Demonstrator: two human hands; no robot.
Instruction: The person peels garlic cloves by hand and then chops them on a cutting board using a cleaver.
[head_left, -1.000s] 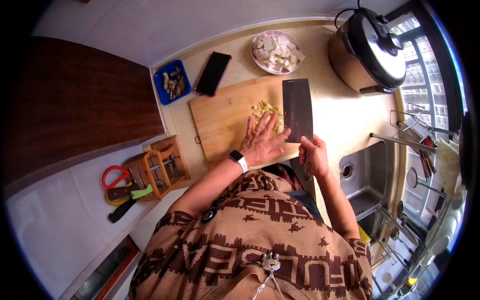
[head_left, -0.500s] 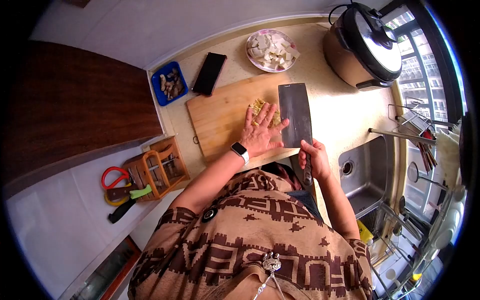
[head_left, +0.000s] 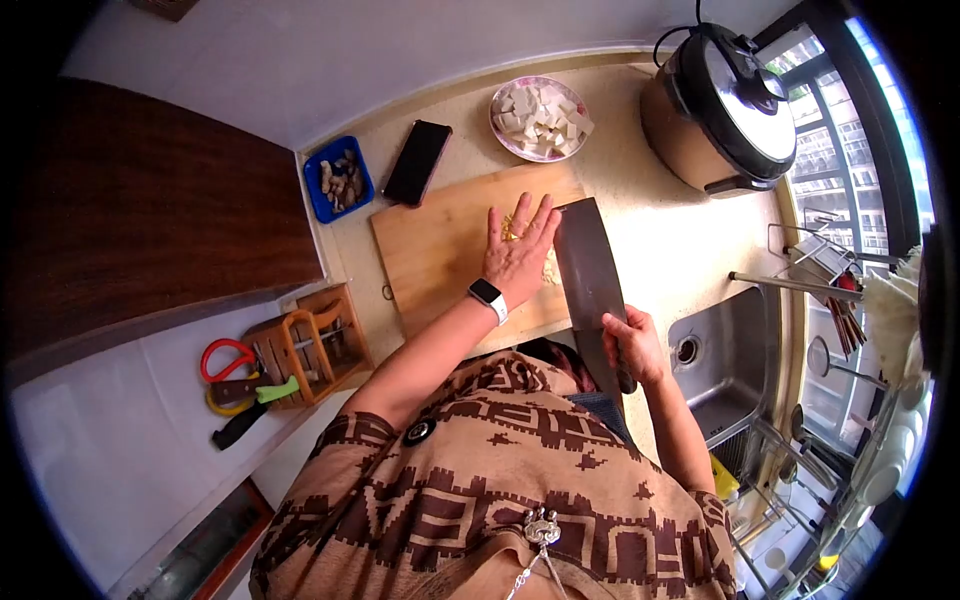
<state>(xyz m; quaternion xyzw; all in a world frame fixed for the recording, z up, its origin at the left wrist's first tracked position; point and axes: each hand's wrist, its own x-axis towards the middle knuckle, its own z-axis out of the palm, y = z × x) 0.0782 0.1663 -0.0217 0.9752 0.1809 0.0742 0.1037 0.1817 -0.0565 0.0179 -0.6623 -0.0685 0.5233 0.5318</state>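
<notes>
Nearest the body, the right hand point(head_left: 634, 345) is closed in a full grip around the handle of a cleaver point(head_left: 590, 275). The handle sits at the counter edge beside the sink point(head_left: 722, 355). The cleaver's long axis runs from that hand up and slightly left over the cutting board point(head_left: 440, 250), so the blade points away from the person toward the back of the counter, its broad dark flat largely facing up and seemingly tilted rather than set edge-down.

Just left of the blade, the left hand point(head_left: 517, 255) lies palm down with fingers spread, covering a small heap of pale yellow chopped bits point(head_left: 545, 268), which peek out between hand and blade. Judging by the fine pieces, the chopping looks mostly done; the heap is not yet off the board, and gathering it appears to be the step in hand.

Farther back stand a plate of white cubes point(head_left: 540, 115), a phone point(head_left: 416, 162), a blue tray point(head_left: 340, 178) and a rice cooker point(head_left: 725, 105).
</notes>
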